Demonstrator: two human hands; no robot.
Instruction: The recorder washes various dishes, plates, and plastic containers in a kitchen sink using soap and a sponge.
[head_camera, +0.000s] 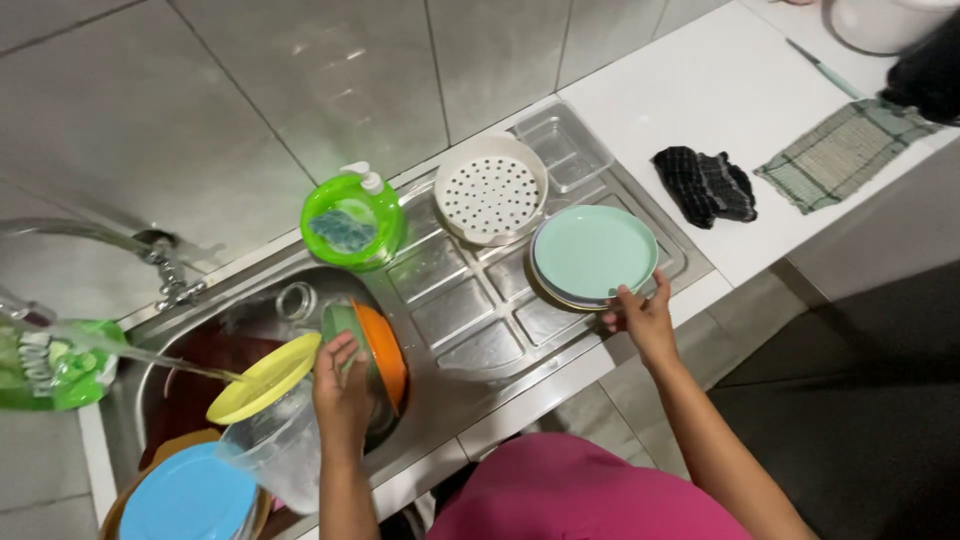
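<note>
Head view: hands (341, 395) (641, 317) apart, on dishes (592, 250).

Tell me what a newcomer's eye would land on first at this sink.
The right hand holding the mint-green plate atop a small stack on the steel draining board. Next, the left hand on the orange bowl at the sink's edge, beside a yellow plate. Behind stands a bright green soap bottle.

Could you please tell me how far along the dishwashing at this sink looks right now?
Done: a stack of plates and a perforated white tray sit on the drainboard. In hand: the right hand touches the plate stack's edge; the left hand grips an orange bowl in the sink. Left, it seems: a yellow plate, a clear container and blue plates.
</note>
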